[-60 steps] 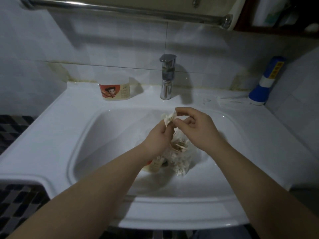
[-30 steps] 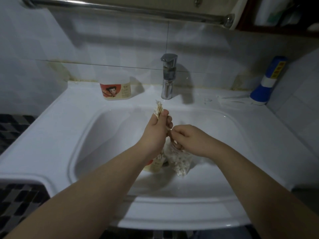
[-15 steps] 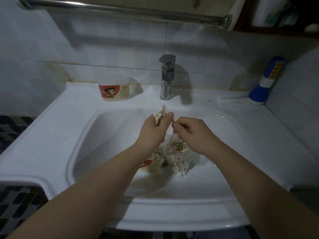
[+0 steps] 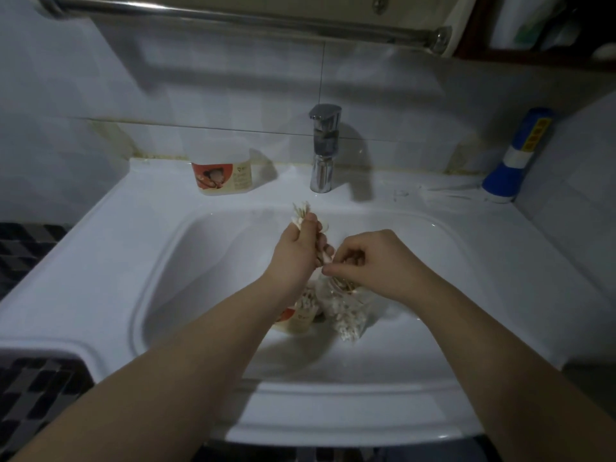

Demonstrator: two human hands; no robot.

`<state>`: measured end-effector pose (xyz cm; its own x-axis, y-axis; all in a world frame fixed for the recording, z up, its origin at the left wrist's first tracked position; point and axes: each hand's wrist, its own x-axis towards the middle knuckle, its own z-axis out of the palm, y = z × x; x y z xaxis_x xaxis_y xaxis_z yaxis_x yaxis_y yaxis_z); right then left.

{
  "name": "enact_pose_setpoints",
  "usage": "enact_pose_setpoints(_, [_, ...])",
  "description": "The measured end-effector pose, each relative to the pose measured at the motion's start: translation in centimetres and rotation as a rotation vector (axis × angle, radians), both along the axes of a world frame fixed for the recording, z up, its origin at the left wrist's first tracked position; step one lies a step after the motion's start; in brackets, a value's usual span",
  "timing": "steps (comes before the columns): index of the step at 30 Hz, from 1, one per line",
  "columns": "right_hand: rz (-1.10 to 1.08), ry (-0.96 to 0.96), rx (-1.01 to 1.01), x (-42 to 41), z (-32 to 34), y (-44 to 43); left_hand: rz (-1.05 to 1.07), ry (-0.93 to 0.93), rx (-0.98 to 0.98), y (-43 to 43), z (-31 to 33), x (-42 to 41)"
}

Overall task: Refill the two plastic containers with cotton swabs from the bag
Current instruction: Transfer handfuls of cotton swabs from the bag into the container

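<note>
Head view: I note the left hand (image 4: pixel 296 251) gripping a bundle of swabs (image 4: pixel 301 211) over the sink (image 4: pixel 100 261). The right hand (image 4: pixel 373 261) is curled at the mouth of the bag (image 4: pixel 346 311); what it pinches I cannot tell. One container (image 4: pixel 298 320) sits in the basin touching the bag, and a second container (image 4: pixel 221 178) stands on the ledge near the tap (image 4: pixel 323 148).

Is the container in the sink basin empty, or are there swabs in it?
Not empty: white swab tips show at the top of the container, beside the bag. How full, cannot tell.

Swabs (image 4: pixel 301 211) bunched — bag (image 4: pixel 345 311), near container (image 4: pixel 296 320) in basin (image 4: pixel 206 278); far container (image 4: pixel 221 178) on ledge (image 4: pixel 273 191).
</note>
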<state>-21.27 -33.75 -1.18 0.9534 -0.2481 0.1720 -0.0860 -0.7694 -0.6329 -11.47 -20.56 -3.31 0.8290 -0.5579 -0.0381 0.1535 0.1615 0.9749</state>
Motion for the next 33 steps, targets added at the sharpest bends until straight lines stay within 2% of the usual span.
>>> enact_pose_setpoints(4, [-0.013,-0.091,-0.056,0.0,0.2,0.1,-0.093,-0.011,0.023,0.1,-0.2,-0.1])
enact_pose_setpoints(8, [0.089,-0.027,-0.056,-0.2,0.1,0.3,-0.225,-0.14,0.117,0.4,-0.2,-0.9])
enact_pose_setpoints(11, [0.164,-0.056,-0.16,-0.1,-0.3,0.1,-0.268,-0.148,0.117,0.5,0.2,-1.0])
enact_pose_setpoints(14, [0.149,-0.107,-0.241,0.1,-0.2,0.2,-0.274,-0.151,0.14,0.7,0.5,-1.1])
enact_pose_setpoints(19, [0.188,-0.019,-0.265,0.1,-0.1,1.0,-0.203,-0.248,0.247,0.5,0.2,-1.2])
enact_pose_setpoints(23, [0.166,-0.102,-0.29,0.3,0.2,1.6,-0.246,-0.201,0.229,0.6,0.2,-1.5])
enact_pose_setpoints(28, [0.226,0.033,-0.258,0.2,0.1,1.3,-0.25,-0.092,0.182,0.7,0.4,-1.4])
enact_pose_setpoints(31, [0.186,-0.022,-0.349,0.2,0.2,1.1,-0.324,-0.045,0.199,0.7,0.3,-1.4])
enact_pose_setpoints(33, [0.19,-0.045,-0.321,0.0,0.4,1.3,-0.336,0.003,0.189,0.6,0.3,-1.5])
